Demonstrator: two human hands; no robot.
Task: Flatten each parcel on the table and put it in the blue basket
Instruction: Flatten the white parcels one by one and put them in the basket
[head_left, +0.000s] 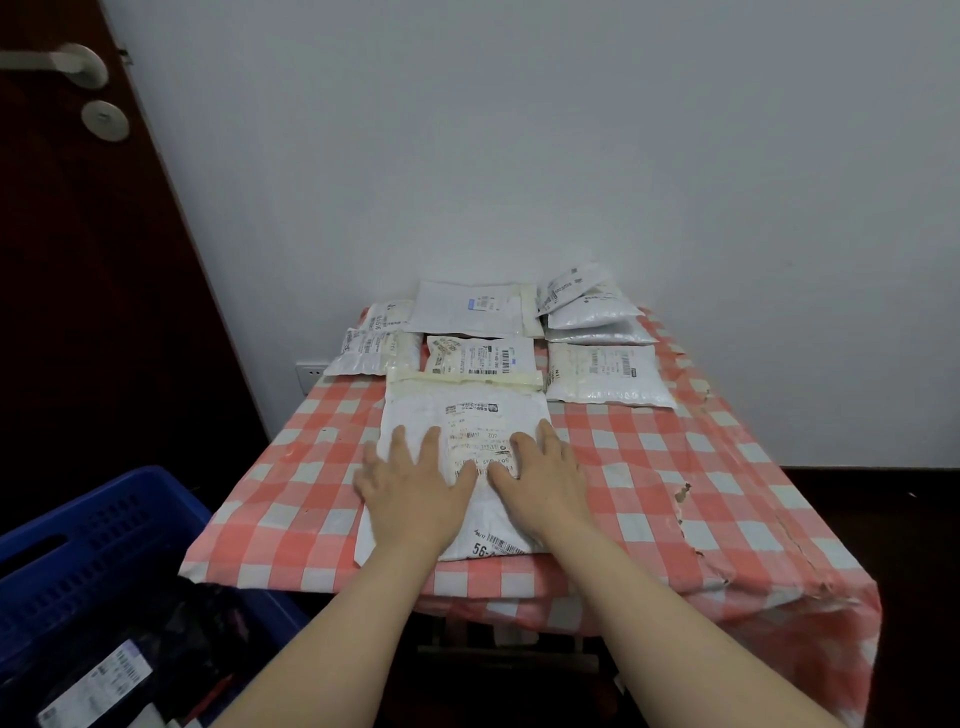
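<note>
At bottom left, blue basket (104, 551) cut off by frame, holding dark parcels, contents hard to read. On checked table (291, 499), left hand (413, 488) and right hand (540, 480) lie flat, fingers spread, pressing large white parcel (467, 415); its label partly covered. Beyond it, smaller white parcels (608, 376) in rows against wall, labels illegible.

Lighting soft, even and fairly dim, no single source evident; pale wall (519, 130) evenly lit, dark door (78, 260) and lower corners nearly black. Shadows faint, no strong glare on the table (675, 493). Wide-angle stretch toward edges; centre sharp, basket (104, 545) and forearms slightly soft.
</note>
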